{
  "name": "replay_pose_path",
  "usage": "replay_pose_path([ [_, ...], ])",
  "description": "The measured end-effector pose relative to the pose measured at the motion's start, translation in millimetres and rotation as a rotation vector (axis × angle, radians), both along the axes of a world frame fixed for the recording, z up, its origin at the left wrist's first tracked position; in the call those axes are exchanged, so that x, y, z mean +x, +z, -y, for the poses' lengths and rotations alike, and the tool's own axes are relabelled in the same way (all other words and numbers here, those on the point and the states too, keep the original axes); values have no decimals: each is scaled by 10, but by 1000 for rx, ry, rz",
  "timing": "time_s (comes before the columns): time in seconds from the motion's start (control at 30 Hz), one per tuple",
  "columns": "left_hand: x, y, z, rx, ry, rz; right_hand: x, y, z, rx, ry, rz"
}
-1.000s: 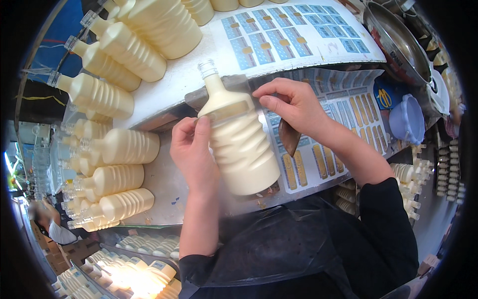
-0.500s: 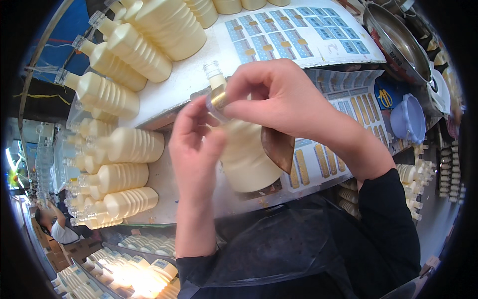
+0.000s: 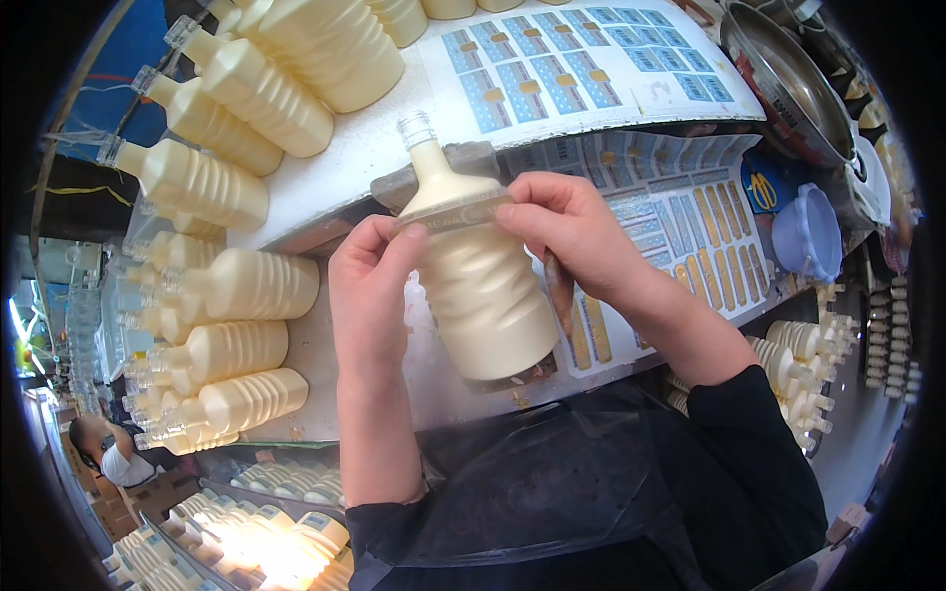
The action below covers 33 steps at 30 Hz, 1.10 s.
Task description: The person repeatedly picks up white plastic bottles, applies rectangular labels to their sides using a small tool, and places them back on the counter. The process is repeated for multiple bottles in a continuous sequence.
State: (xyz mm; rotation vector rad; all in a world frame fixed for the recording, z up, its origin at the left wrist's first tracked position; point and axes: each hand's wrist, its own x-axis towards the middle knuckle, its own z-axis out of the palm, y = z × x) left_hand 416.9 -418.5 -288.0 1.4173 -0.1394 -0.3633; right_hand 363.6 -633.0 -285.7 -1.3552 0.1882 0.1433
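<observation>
A cream-coloured plastic bottle (image 3: 493, 310) with a clear threaded neck and wavy ribbed sides lies in front of me, neck pointing away. A narrow gold-brown label strip (image 3: 455, 216) with pale lettering stretches across its shoulder. My left hand (image 3: 379, 266) pinches the strip's left end between thumb and forefinger. At the other end my right hand (image 3: 572, 236) pinches it the same way. A flat brown piece (image 3: 560, 295) hangs below the right palm, apparently tucked in the lower fingers. Behind the bottle's shoulder shows a grey block (image 3: 471, 158), partly hidden.
Sheets of blue labels (image 3: 532, 69) lie on the white board beyond, and gold strip labels (image 3: 724, 271) on a sheet at right. Filled cream bottles (image 3: 251, 355) crowd the left side. A lilac bucket (image 3: 808, 234) and a large metal pan (image 3: 788, 79) stand at the right.
My hands have moved apart and down from beside the bottle's neck. The strip, curled between them before, is now stretched flat across the shoulder.
</observation>
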Motion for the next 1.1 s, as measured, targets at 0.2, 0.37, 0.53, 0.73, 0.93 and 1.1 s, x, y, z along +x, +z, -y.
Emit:
replay_pose_path([
  [0.2, 5, -51, 43, 18, 63, -16, 25, -288, -17, -291, -84, 151],
  [0.37, -1, -140, 29, 129, 138, -21, 64, -302, 12, -348, -94, 118],
  [0.53, -20, -244, 22, 76, 163, 43, 152, -463, 131, -198, -113, 66],
  [0.73, -31, -233, 185, -24, 323, -1, 204, -505, 51, -121, -11, 128],
  [0.93, -101, -287, 389, 106, 156, -20, 219, -330, 16, -365, 0, 110],
  [1.1, -127, -301, 369, -1, 127, -28, 238, -315, 0, -435, -41, 93],
])
